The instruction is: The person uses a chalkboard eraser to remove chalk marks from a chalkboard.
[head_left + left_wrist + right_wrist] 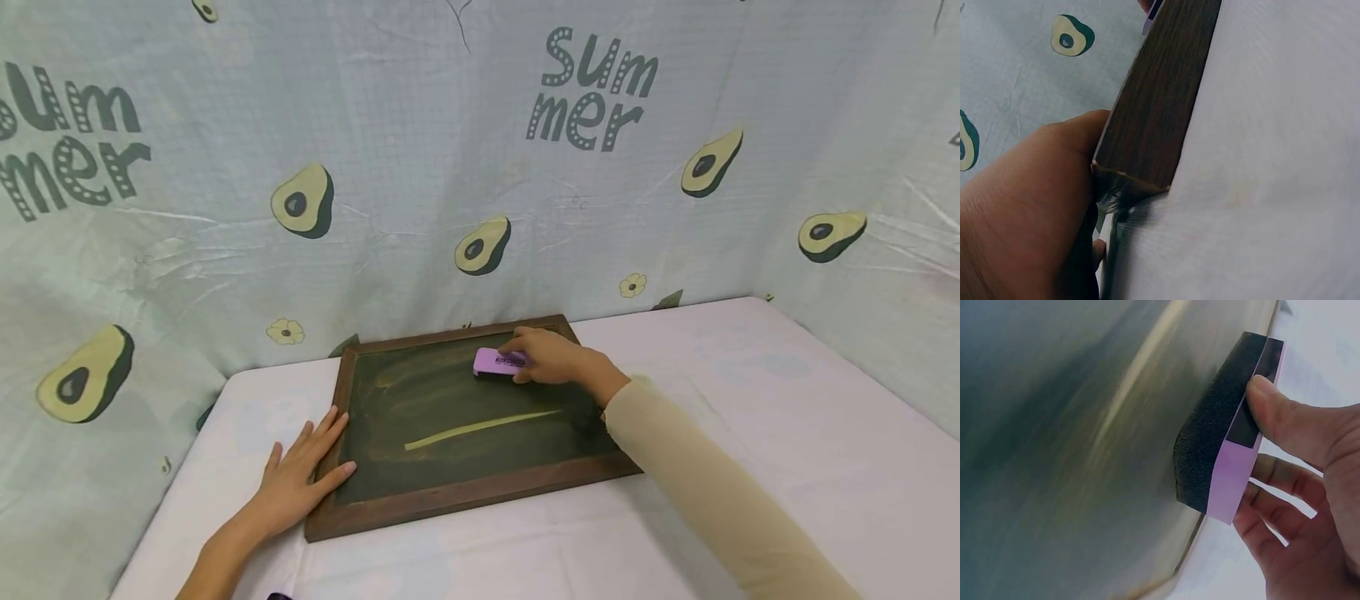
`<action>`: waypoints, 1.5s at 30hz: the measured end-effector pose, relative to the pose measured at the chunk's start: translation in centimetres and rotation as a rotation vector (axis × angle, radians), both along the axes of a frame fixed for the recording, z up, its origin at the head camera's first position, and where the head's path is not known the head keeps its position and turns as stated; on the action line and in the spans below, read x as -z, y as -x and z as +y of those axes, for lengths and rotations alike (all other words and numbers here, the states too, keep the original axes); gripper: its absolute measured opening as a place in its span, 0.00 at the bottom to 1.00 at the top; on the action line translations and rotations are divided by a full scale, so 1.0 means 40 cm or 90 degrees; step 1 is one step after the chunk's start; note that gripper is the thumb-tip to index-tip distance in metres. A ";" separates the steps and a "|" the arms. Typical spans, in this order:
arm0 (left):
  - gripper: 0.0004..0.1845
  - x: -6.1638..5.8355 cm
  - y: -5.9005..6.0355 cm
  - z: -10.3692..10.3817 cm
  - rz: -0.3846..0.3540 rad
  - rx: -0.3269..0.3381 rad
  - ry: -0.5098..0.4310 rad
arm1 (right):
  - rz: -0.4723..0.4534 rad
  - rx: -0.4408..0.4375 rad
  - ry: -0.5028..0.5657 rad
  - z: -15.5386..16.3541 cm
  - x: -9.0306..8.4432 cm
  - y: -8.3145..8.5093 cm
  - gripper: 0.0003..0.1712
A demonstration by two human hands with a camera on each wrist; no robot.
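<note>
Fingers of my left hand [300,479] lie straight and spread on the white counter [750,400], and they press flat against the left edge of the chalkboard [465,417], near its front corner. On the dark board a yellowish chalk line [480,429] runs across the middle. Farther away, near the back edge of the wooden frame, my right hand [551,357] grips the pink eraser [498,362]; its black foam side lies on the board. Behind the counter hangs the avocado cloth [480,167].
</note>
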State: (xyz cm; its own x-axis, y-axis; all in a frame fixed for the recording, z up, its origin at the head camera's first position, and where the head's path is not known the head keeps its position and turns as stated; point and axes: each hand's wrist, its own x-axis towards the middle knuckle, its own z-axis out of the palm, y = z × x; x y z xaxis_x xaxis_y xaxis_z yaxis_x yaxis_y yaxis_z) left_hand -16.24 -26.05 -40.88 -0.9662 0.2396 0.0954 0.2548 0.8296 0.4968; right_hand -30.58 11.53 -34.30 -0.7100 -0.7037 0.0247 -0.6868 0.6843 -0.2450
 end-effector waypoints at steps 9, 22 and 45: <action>0.39 0.006 0.002 0.001 0.000 0.000 0.000 | -0.011 -0.011 -0.034 -0.159 0.016 -0.005 0.30; 0.39 0.004 0.004 0.008 0.001 -0.008 0.008 | -0.006 -0.073 -0.087 -0.326 0.000 -0.053 0.31; 0.38 0.003 -0.003 0.004 0.007 -0.009 -0.008 | -0.111 -0.086 0.010 -0.209 0.022 -0.020 0.30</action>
